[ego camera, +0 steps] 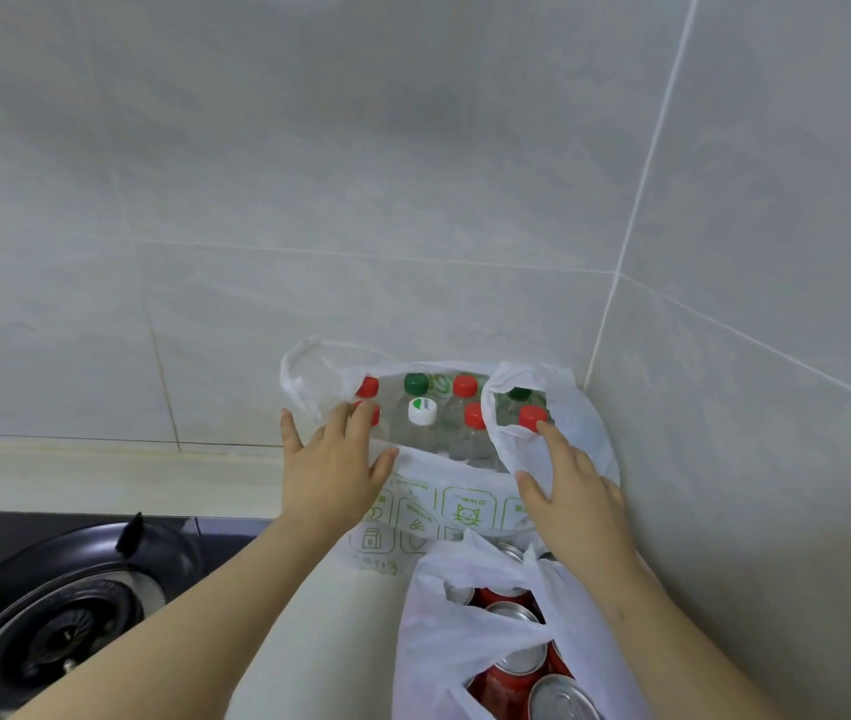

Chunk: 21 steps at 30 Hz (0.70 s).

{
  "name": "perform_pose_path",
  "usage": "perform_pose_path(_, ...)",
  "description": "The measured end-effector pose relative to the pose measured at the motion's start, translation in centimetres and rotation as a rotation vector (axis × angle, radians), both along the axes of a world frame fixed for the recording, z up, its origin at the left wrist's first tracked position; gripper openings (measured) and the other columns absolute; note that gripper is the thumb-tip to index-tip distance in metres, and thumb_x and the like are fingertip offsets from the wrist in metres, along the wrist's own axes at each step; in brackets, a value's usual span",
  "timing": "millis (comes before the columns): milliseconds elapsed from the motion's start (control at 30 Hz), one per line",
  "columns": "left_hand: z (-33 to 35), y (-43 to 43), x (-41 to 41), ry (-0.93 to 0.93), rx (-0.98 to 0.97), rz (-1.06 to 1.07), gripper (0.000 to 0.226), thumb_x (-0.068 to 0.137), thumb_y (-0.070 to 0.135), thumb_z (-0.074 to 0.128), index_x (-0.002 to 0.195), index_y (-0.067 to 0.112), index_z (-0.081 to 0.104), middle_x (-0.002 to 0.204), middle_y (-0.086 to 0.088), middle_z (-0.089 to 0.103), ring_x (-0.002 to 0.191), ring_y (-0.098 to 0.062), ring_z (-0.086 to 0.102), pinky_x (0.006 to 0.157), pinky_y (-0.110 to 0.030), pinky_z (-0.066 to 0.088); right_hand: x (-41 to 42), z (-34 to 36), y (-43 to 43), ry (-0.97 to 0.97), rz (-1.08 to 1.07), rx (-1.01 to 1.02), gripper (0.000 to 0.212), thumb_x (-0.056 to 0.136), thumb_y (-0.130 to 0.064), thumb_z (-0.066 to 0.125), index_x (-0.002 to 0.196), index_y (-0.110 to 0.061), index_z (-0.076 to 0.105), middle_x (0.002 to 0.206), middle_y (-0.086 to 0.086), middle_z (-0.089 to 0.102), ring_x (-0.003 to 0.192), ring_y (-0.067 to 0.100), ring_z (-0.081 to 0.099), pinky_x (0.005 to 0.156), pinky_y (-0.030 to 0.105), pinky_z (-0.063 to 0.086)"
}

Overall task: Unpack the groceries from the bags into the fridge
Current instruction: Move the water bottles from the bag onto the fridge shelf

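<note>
A white plastic bag [444, 504] with green print stands in the counter's corner, full of clear bottles with red, green and white caps, such as the white-capped bottle [422, 411]. My left hand [327, 462] reaches the bag's left rim with straight, spread fingers, its fingertips at a red-capped bottle [372, 414]. My right hand [566, 493] lies on the bag's right handle [509, 444], index finger touching another red cap [531, 417]. A second white bag [444, 636] nearer me holds several red cans with silver tops [514, 613].
A black gas stove burner [56, 623] sits at the lower left on the pale counter [116, 475]. Grey tiled walls [413, 174] close in behind and to the right of the bags, forming a corner.
</note>
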<state>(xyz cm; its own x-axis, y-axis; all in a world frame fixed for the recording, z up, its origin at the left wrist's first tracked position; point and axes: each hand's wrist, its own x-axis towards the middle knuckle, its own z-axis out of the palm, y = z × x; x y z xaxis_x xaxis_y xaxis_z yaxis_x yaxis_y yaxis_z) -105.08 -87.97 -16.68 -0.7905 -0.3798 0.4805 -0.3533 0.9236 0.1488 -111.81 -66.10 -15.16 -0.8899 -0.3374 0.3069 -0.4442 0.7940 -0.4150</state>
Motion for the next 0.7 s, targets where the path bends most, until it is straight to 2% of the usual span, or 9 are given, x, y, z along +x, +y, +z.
perform_pose_path(67, 0.1, -0.2, 0.1, 0.045, 0.057, 0.002, 0.06, 0.092, 0.046, 0.046, 0.143, 0.019, 0.031, 0.14, -0.001, 0.042, 0.107, -0.023, 0.061, 0.112, -0.056, 0.013, -0.1, -0.2, -0.1, -0.028, 0.015, -0.009, 0.062, 0.095, -0.034, 0.045, 0.148, -0.032, 0.013, 0.139, -0.001, 0.043, 0.123, 0.022, 0.047, 0.101, 0.034, 0.033)
perform_pose_path(167, 0.4, -0.8, -0.5, 0.063, 0.094, 0.021, 0.067, 0.093, 0.049, 0.042, 0.148, 0.019, 0.018, 0.146, -0.004, 0.033, 0.108, -0.024, 0.06, 0.107, -0.047, 0.026, -0.4, -0.2, -0.2, -0.035, 0.001, -0.04, 0.064, 0.094, -0.033, 0.047, 0.148, -0.031, 0.013, 0.141, 0.001, 0.039, 0.12, 0.024, 0.048, 0.097, 0.033, 0.038)
perform_pose_path(267, 0.8, -1.5, -1.5, 0.105, 0.071, 0.056, 0.065, 0.091, 0.049, 0.046, 0.144, 0.016, 0.029, 0.136, -0.01, 0.046, 0.108, -0.03, 0.057, 0.092, -0.045, 0.04, -1.2, -0.1, -0.2, 0.021, -0.045, -0.009, 0.063, 0.094, -0.034, 0.046, 0.148, -0.03, 0.014, 0.147, 0.0, 0.029, 0.121, 0.024, 0.047, 0.096, 0.034, 0.039)
perform_pose_path(333, 1.1, -2.0, -2.4, 0.163, 0.013, 0.069, 0.061, 0.088, 0.045, 0.053, 0.137, 0.012, 0.042, 0.124, -0.015, 0.056, 0.103, -0.036, 0.056, 0.086, -0.046, 0.042, -1.9, 0.0, -0.3, 0.077, -0.101, 0.043, 0.062, 0.093, -0.037, 0.046, 0.147, -0.032, 0.017, 0.151, 0.002, 0.023, 0.127, 0.025, 0.041, 0.101, 0.036, 0.035)
perform_pose_path(400, 1.3, -2.7, -3.3, 0.177, -0.015, 0.079, 0.058, 0.087, 0.044, 0.055, 0.134, 0.011, 0.047, 0.12, -0.016, 0.058, 0.107, -0.037, 0.052, 0.09, -0.048, 0.039, -2.6, 0.2, -0.5, 0.103, -0.156, 0.089, 0.062, 0.092, -0.04, 0.045, 0.147, -0.034, 0.017, 0.153, 0.003, 0.018, 0.133, 0.026, 0.033, 0.105, 0.038, 0.031)
perform_pose_path(467, 1.4, -3.6, -4.6, 0.143, -0.001, 0.078, 0.059, 0.088, 0.046, 0.051, 0.136, 0.013, 0.043, 0.127, -0.016, 0.053, 0.119, -0.036, 0.045, 0.101, -0.049, 0.031, -3.5, 0.3, -0.8, 0.117, -0.191, 0.115, 0.061, 0.093, -0.044, 0.043, 0.147, -0.034, 0.018, 0.155, 0.003, 0.015, 0.133, 0.028, 0.03, 0.106, 0.04, 0.031)
perform_pose_path(567, 1.4, -4.2, -5.6, 0.077, 0.149, 0.069, 0.063, 0.091, 0.051, 0.041, 0.143, 0.018, 0.029, 0.14, -0.013, 0.041, 0.133, -0.028, 0.034, 0.114, -0.049, 0.007, -4.2, 0.3, -1.1, 0.148, -0.251, 0.126, 0.059, 0.092, -0.047, 0.044, 0.146, -0.031, 0.024, 0.155, 0.002, 0.015, 0.127, 0.031, 0.033, 0.104, 0.04, 0.033)
perform_pose_path(600, 1.3, -4.2, -5.8, 0.07, 0.234, 0.044, 0.064, 0.092, 0.05, 0.042, 0.144, 0.018, 0.025, 0.142, -0.013, 0.038, 0.134, -0.027, 0.033, 0.115, -0.047, 0.007, -4.4, 0.1, -1.2, 0.15, -0.275, 0.12, 0.06, 0.091, -0.047, 0.045, 0.145, -0.029, 0.025, 0.155, 0.002, 0.016, 0.126, 0.032, 0.034, 0.104, 0.04, 0.032)
perform_pose_path(700, 0.5, -4.0, -6.0, 0.066, 0.531, -0.105, 0.07, 0.089, 0.044, 0.051, 0.146, 0.02, 0.018, 0.144, -0.011, 0.035, 0.128, -0.028, 0.041, 0.106, -0.044, 0.032, -5.1, -0.7, -1.2, 0.124, -0.338, 0.121, 0.064, 0.09, -0.047, 0.048, 0.144, -0.02, 0.029, 0.153, 0.005, 0.024, 0.124, 0.033, 0.034, 0.103, 0.041, 0.031)
